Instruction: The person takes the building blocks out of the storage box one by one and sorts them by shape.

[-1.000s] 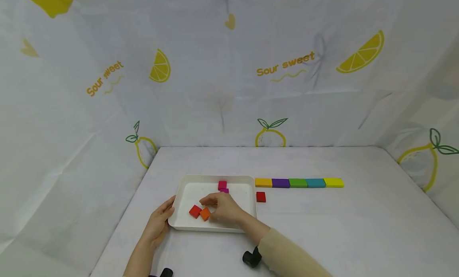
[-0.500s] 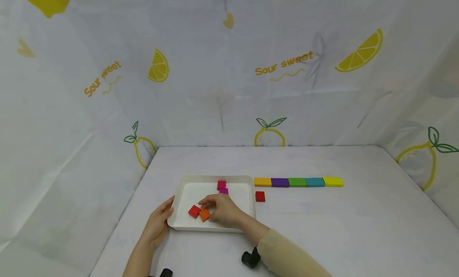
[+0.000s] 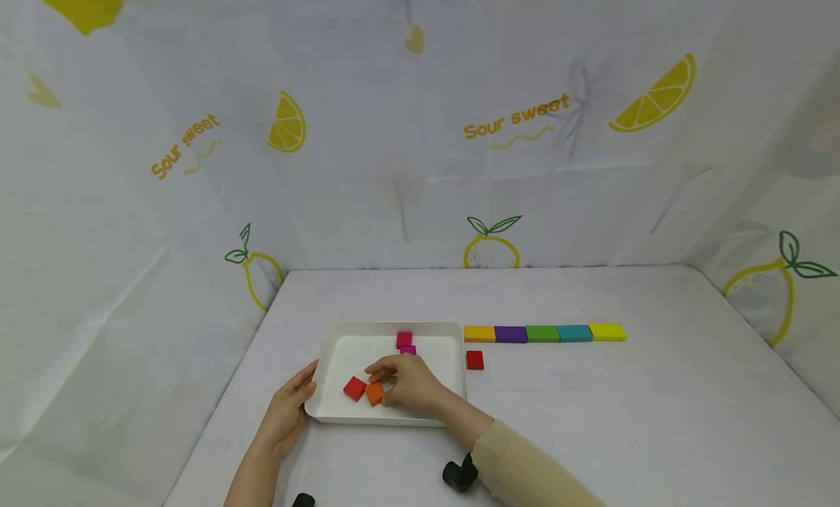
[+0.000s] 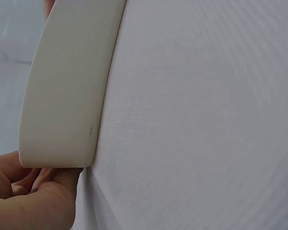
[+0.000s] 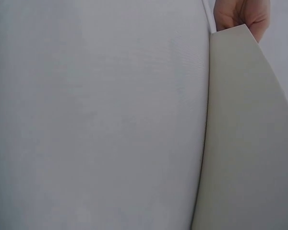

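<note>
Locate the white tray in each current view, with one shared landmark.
Head: white tray below centre, slightly left.
Left wrist: its outer wall, upper left.
Right wrist: its outer wall, along the right side.
Shared landmark: the left hand at the tray's end, bottom left in left wrist, top in right.

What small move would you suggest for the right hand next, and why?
I'd probably lift the orange block straight up: the right hand seems to pinch it, a red block lies close beside it, and the left hand holds the tray.
</note>
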Tool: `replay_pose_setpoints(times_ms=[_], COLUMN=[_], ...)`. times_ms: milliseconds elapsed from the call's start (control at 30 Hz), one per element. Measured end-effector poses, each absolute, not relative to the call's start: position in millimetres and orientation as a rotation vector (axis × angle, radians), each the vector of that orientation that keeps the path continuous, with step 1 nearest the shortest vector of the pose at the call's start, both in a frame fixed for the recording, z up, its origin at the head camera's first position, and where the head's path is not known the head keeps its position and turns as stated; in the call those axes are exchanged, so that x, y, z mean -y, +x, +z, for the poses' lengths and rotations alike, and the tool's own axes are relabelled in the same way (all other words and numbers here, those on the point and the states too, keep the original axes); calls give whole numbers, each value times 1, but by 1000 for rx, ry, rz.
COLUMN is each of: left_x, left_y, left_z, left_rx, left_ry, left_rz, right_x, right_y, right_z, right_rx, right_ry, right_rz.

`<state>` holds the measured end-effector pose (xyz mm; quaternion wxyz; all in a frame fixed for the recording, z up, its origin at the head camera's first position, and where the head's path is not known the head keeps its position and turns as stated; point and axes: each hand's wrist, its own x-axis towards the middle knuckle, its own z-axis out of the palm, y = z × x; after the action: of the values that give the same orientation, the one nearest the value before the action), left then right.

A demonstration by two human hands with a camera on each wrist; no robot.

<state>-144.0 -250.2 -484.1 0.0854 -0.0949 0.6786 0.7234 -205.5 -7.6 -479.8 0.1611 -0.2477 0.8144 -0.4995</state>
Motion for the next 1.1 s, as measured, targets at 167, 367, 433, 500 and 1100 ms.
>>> replay_pose_setpoints(times_ms=[167,367,433,500,1100], left_x=[251,254,255,255,252], left_y=[-143,-142,-142,-142,-144], left_z=[-485,-485,-486,-486,-483], left_rx=[-2019,-2012,-2014,-2015,-2034], left_ry=[-284,-276,-277,-283,-268], left_rz=[2154,2148,2149,2151,2128], right_x=[1,-15,-22,-29,-117], right_y=[-207,-213,-215,-216,-231], right_z=[-476,-462,-456,-451,-439], right_rx=[-2353,-2325,-2321,-2302,-2458], right_ry=[-670,-638,-623,-604,-304], right_rz=[-1450,-1564,-1610,-1655,-1706])
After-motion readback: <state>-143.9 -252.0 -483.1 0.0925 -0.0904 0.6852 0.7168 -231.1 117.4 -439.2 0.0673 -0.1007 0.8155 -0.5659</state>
